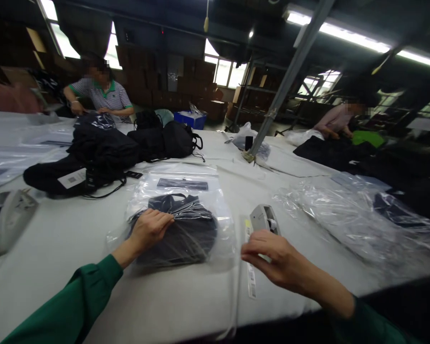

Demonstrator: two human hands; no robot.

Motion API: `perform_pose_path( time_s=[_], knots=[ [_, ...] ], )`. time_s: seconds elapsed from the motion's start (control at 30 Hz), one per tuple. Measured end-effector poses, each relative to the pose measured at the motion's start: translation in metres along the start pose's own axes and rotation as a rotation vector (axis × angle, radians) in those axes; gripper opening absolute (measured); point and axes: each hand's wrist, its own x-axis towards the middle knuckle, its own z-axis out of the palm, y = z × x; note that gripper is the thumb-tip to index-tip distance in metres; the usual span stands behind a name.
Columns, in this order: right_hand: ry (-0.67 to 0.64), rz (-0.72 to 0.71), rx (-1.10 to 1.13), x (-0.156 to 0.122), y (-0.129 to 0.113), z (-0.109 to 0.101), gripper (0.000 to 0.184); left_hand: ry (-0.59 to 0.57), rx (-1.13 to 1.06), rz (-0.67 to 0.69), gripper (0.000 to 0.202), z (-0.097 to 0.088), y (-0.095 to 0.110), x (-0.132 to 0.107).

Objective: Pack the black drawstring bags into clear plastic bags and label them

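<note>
A clear plastic bag (200, 191) with a folded dark garment (186, 229) inside lies on the white table (75, 248) in front of me. My left hand (148, 230) rests on the bag's left side, fingers curled and pressing down on the garment. My right hand (272, 260) is to the right of the bag, fingers pinched together at a strip of barcode labels (251, 277) that runs down the table. A small grey label dispenser (265, 219) stands just beyond that hand. Both my sleeves are green.
A heap of dark garments and bags (100, 153) lies at the back left. Crumpled clear bags (344, 215) cover the right. A grey device (7, 215) sits at the left edge. Two people work at the far side. A slanted metal post (286, 81) meets the table.
</note>
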Motion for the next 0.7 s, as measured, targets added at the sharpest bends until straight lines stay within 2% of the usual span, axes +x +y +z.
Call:
perform_pose_path(
  time_s=[0.1, 0.17, 0.23, 0.33, 0.43, 0.6, 0.7],
  knots=[
    [-0.313, -0.238, 0.008, 0.064, -0.024, -0.005, 0.017, -0.004, -0.005, -0.007, 0.015, -0.001, 0.0, 0.0],
    [-0.469, -0.294, -0.07, 0.097, -0.021, 0.005, 0.014, -0.003, -0.007, -0.01, 0.016, -0.001, -0.001, 0.001],
    [-0.554, -0.288, -0.215, 0.123, -0.009, 0.019, 0.011, -0.003, -0.009, -0.01, 0.016, -0.002, -0.002, 0.002],
    [-0.594, -0.207, -0.474, 0.153, 0.01, 0.04, 0.007, -0.003, -0.017, -0.007, 0.016, -0.003, -0.003, 0.002],
    [-0.604, -0.142, -0.596, 0.173, 0.021, 0.053, 0.006, -0.007, -0.032, -0.004, 0.015, -0.003, -0.004, 0.002],
    [-0.6, -0.087, -0.587, 0.187, 0.034, 0.054, 0.009, -0.021, -0.06, 0.004, 0.016, -0.004, -0.006, 0.002],
    [-0.57, -0.008, -0.463, 0.195, 0.048, 0.05, 0.037, -0.027, -0.078, 0.012, 0.015, -0.004, -0.006, 0.004]
  ],
)
